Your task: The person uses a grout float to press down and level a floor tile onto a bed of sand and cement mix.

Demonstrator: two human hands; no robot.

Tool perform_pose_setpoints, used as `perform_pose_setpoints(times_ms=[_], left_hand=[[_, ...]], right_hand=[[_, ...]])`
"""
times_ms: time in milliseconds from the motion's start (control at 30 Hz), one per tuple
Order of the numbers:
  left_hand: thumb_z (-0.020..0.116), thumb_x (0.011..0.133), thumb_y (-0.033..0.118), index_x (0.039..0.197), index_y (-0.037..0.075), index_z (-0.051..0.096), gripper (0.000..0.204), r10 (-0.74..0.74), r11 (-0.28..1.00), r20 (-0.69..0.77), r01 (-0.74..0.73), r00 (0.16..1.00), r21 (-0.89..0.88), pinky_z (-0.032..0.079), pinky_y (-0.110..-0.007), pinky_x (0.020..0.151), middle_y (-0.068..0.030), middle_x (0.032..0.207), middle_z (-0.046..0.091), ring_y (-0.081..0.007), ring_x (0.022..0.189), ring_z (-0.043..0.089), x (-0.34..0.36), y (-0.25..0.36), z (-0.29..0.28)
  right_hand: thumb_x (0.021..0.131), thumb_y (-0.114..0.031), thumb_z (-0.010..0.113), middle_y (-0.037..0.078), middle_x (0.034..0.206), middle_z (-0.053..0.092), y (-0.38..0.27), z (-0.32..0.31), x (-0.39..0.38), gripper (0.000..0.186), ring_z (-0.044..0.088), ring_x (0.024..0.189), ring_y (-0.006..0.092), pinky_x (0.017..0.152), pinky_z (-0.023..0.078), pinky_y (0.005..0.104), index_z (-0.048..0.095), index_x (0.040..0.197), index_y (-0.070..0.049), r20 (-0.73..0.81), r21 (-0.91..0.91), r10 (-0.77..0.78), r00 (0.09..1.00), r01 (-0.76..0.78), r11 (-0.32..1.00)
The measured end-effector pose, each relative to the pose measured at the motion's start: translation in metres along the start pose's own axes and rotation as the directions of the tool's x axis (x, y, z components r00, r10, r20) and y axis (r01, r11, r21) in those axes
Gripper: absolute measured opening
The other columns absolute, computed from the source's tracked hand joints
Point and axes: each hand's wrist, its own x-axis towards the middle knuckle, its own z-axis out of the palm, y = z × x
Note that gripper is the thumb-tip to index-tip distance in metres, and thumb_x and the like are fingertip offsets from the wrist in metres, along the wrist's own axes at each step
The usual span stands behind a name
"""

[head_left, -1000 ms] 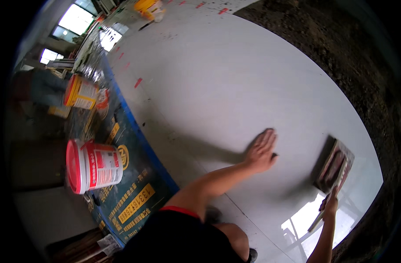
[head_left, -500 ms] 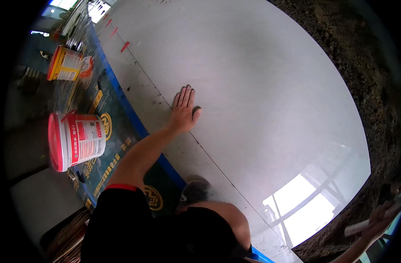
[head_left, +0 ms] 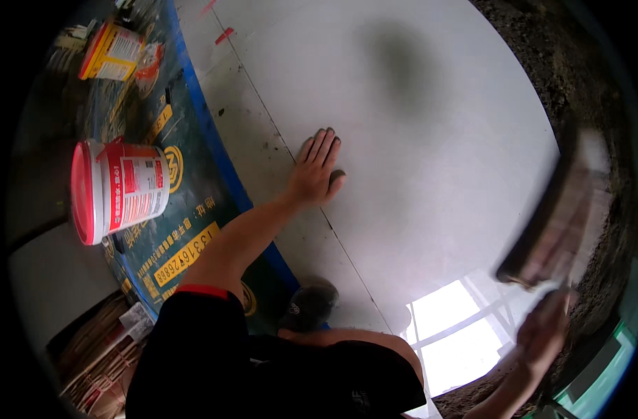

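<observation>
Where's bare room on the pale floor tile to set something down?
The pale floor tile is bare across its middle, between the flattened left hand and the blurred rectangular tool in the right hand. Crowded leftward: red-lidded bucket and yellow bucket on the green sheet.

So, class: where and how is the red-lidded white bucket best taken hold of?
Probably by the red strip near its rim, apparently a handle, coming from above: the red-lidded white bucket seems to stand upright, red lid on. Its broad, round wall offers less to close around.
</observation>
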Motion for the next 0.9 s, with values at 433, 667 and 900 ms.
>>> perform_pose_setpoints(times_ms=[433,667,900], left_hand=[[0.051,0.094,0.036,0.148,-0.01,0.029,0.074,-0.025,0.99,-0.01,0.023,1.0,-0.136,0.014,-0.052,0.121,-0.0272,0.156,0.027,-0.0422,0.147,0.021,-0.009,0.007,-0.001],[0.047,0.096,0.04,0.148,-0.013,0.024,0.078,-0.301,0.954,-0.107,0.299,0.948,-0.035,0.012,-0.054,0.121,-0.0315,0.157,0.019,-0.0454,0.148,0.014,0.023,0.022,0.012],[0.035,0.1,0.044,0.151,-0.014,0.009,0.081,-0.605,0.796,0.005,0.605,0.796,-0.033,0.001,-0.05,0.122,-0.0297,0.161,0.0,-0.0411,0.151,-0.004,0.099,0.032,0.017]], right_hand=[[0.103,-0.047,0.042,0.036,0.083,0.063,0.142,0.181,-0.007,0.059,0.059,0.087,0.0561,0.072,0.048,0.0585,0.066,0.093,0.006,0.334,-0.6,0.036,0.942,0.183,0.779],[0.095,-0.061,0.053,0.001,0.054,0.045,0.153,0.162,-0.031,0.057,0.04,0.041,0.0107,0.037,0.031,0.0267,0.05,0.075,-0.007,0.418,-0.047,0.458,0.785,-0.485,0.873],[0.1,-0.061,0.04,-0.005,0.056,0.04,0.151,0.019,-0.006,0.058,0.035,0.039,0.0069,0.032,0.028,0.0245,0.057,0.128,-0.013,-0.273,0.109,0.336,0.901,-0.318,0.942]])
